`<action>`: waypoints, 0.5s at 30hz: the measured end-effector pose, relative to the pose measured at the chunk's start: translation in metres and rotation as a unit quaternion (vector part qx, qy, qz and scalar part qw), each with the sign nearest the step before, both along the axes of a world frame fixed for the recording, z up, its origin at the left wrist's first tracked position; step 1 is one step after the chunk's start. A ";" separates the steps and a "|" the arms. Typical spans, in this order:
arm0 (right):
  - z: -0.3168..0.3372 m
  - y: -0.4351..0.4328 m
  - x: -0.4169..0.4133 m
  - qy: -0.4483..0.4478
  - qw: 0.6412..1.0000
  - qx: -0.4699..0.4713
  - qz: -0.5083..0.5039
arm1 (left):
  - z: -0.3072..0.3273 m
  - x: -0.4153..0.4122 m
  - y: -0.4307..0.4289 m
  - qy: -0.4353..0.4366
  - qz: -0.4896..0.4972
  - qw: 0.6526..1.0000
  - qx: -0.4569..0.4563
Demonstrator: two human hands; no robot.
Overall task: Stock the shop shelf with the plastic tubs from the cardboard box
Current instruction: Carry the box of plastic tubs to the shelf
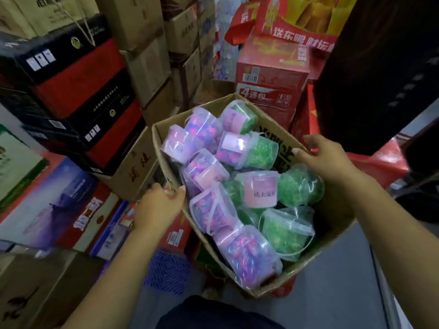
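An open cardboard box sits tilted in front of me, full of several clear plastic tubs lying on their sides. Some tubs hold purple and pink pieces, others green pieces, and one shows a pink label. My left hand grips the box's left rim, thumb hooked over the edge. My right hand grips the right rim, fingers curled over the cardboard wall. No shop shelf is in view.
Stacked black-and-red cartons and brown cartons crowd the left. A red carton stands just behind the box. A dark shape fills the upper right. Grey floor and a blue mat lie below.
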State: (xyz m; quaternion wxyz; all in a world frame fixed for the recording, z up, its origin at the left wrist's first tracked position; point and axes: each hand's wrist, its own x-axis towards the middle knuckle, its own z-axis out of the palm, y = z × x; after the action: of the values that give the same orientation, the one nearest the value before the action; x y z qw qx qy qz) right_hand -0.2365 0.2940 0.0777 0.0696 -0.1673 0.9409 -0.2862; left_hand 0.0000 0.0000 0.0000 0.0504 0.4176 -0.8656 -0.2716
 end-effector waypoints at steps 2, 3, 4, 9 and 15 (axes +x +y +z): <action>-0.006 -0.005 -0.013 0.000 1.000 -0.011 -0.005 | -0.003 -0.005 0.000 0.013 0.025 0.998 0.058; -0.012 -0.007 -0.020 -0.007 1.000 -0.002 -0.003 | -0.006 -0.007 0.000 0.016 0.031 0.996 0.081; -0.015 -0.010 -0.025 -0.012 1.000 0.008 -0.002 | -0.005 -0.008 0.000 0.006 0.045 0.993 0.110; -0.030 -0.027 -0.057 -0.030 0.996 0.073 0.036 | -0.014 -0.020 0.000 -0.009 0.070 0.979 0.189; -0.027 -0.037 -0.095 -0.063 0.977 0.161 0.123 | -0.013 -0.035 0.019 -0.005 0.154 0.972 0.179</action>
State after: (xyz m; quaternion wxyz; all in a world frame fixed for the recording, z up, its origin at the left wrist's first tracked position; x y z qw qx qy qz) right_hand -0.3312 0.2571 0.0510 0.1900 -0.2502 0.9404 -0.1299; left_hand -0.0349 0.0185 -0.0127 0.0117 0.5493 -0.7287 -0.4088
